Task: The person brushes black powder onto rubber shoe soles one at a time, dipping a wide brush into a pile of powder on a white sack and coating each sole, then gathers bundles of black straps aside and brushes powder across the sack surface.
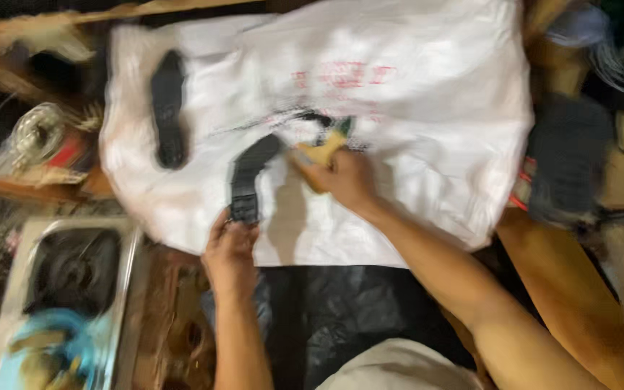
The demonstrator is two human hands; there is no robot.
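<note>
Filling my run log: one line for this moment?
left hand: grips black strip | right hand: holds yellow-handled tool | surface: white sack

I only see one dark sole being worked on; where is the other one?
In the head view the other dark sole lies alone on the left part of the white sack, up and left of the left hand, touching neither hand.

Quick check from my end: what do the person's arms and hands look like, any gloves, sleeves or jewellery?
Both the left hand and the right hand are bare, no gloves. The forearms show no sleeves. The blur hides any rings; no watch or wristband shows.
</note>
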